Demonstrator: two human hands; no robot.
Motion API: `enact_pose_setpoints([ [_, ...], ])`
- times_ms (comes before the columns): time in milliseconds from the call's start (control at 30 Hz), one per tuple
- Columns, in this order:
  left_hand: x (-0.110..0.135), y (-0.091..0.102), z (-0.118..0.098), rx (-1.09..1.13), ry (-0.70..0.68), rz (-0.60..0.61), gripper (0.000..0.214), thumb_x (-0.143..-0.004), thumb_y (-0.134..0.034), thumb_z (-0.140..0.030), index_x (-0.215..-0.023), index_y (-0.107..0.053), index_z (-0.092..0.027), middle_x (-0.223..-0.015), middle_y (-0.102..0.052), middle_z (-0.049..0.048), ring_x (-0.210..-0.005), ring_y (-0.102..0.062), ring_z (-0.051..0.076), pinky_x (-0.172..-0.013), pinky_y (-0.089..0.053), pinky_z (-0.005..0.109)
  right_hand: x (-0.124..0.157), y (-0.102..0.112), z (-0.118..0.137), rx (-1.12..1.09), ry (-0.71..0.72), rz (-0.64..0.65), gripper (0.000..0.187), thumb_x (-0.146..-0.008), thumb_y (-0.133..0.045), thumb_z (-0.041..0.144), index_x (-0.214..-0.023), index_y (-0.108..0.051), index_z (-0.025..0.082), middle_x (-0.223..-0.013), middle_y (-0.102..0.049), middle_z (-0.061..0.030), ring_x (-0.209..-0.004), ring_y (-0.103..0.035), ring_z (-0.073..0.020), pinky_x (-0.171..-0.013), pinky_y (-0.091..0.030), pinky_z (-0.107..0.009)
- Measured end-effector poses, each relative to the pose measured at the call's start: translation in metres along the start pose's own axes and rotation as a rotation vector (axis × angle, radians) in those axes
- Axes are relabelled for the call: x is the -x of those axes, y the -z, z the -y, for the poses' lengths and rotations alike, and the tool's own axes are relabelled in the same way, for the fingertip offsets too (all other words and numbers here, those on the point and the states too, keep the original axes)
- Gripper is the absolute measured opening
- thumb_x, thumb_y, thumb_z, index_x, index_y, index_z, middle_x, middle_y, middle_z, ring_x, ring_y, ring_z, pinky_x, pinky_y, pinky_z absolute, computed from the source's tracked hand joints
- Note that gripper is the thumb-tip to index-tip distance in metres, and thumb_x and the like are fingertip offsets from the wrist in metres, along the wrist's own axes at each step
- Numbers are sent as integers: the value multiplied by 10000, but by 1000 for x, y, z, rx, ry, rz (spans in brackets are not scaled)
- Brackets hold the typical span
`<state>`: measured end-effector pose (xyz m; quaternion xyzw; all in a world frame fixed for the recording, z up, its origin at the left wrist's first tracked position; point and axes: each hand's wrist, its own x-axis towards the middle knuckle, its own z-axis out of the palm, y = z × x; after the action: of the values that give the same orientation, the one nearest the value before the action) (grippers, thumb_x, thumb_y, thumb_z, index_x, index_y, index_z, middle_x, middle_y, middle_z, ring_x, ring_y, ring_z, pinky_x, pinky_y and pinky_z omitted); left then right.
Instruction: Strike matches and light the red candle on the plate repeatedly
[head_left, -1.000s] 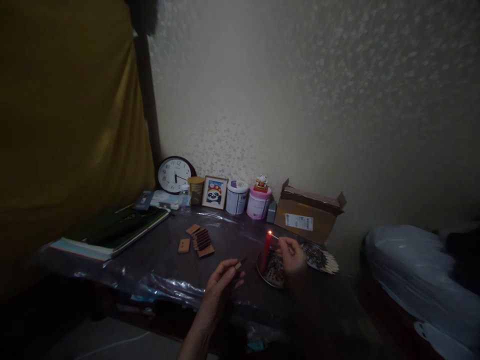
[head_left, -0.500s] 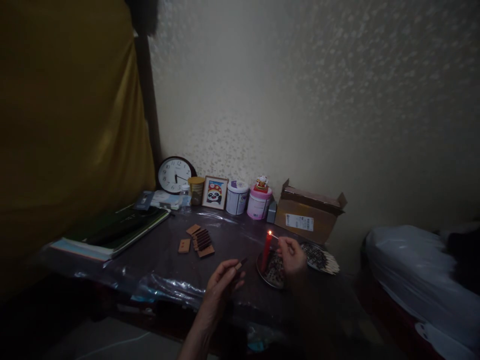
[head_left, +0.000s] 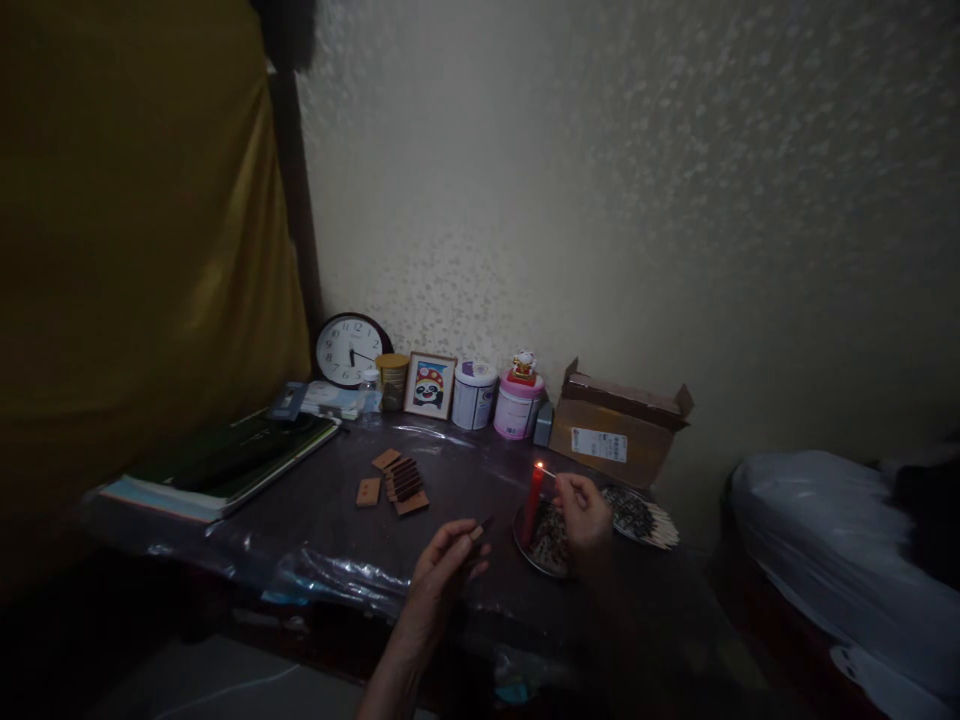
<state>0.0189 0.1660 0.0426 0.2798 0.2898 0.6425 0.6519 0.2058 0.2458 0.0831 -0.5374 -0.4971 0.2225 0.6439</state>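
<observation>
Between the thumb and fingers of my left hand [head_left: 444,562] is a small matchbox [head_left: 480,531], its dark striking side facing right. My right hand [head_left: 583,512] pinches a match [head_left: 550,473] whose tip meets the wick of a red candle [head_left: 533,505]. A small flame [head_left: 539,465] glows there. The candle stands upright on a round metal plate [head_left: 523,556] strewn with dark bits. Several more matchboxes [head_left: 403,480] lie in a loose group on the table, left of my hands. Behind my right hand, a second plate [head_left: 628,513] bears several pale matchsticks [head_left: 661,527].
Along the wall stand a clock [head_left: 350,349], a yellow-lidded jar [head_left: 392,382], a panda picture frame [head_left: 430,386], a white tin [head_left: 473,395], a pink tin [head_left: 517,408] with a figurine, and an open cardboard box [head_left: 616,425]. Books [head_left: 247,455] lie left on the plastic-covered table [head_left: 330,520].
Almost nothing differs. Both hands hold their places, with the match tip still at the candle's wick and the flame slightly changed in shape.
</observation>
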Motion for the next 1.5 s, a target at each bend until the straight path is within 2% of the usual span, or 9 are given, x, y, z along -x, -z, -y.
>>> enact_pose_setpoints([
  [267,-1,1,0,14,3,31,215,-719,-662,-315,-904,-650,-206,-946,-667,48,-854,-638,197,-767,-485,312,3,1,3,2,-10,15,358,-684,-608,512,-791,-644,173,-586,-644,-10,-532,-597,-167,-512,-456,-260],
  [500,-3,2,2,11,-2,8,269,-676,-701,-328,-899,-656,-186,-974,-665,78,-846,-637,213,-749,-493,324,0,0,0,-18,-17,3,392,-654,-608,538,-767,-643,165,-570,-635,-15,-515,-592,-166,-489,-459,-259],
  [733,-2,4,4,7,5,24,243,-695,-685,-323,-900,-652,-197,-973,-661,59,-852,-641,211,-754,-491,318,0,1,2,-50,-12,-7,348,-652,-632,499,-753,-650,167,-569,-643,-18,-499,-583,-158,-478,-457,-256],
  [1133,-1,1,1,6,13,9,265,-677,-700,-331,-897,-655,-189,-966,-669,74,-841,-637,205,-757,-493,325,7,1,22,-279,-29,-33,273,-595,-698,416,-715,-631,180,-599,-638,18,-462,-543,-106,-470,-465,-247],
  [1367,-2,2,2,2,15,19,264,-685,-695,-332,-905,-657,-193,-973,-666,70,-845,-637,202,-763,-491,322,22,16,53,-456,-147,79,174,-603,-724,282,-729,-652,188,-580,-606,31,-540,-559,-108,-545,-469,-233],
  [1500,-2,2,0,11,19,5,262,-668,-708,-333,-884,-660,-193,-978,-665,65,-836,-639,199,-749,-494,315,20,29,59,-504,-149,99,159,-625,-717,258,-758,-647,207,-674,-617,12,-581,-557,-109,-568,-478,-232],
])
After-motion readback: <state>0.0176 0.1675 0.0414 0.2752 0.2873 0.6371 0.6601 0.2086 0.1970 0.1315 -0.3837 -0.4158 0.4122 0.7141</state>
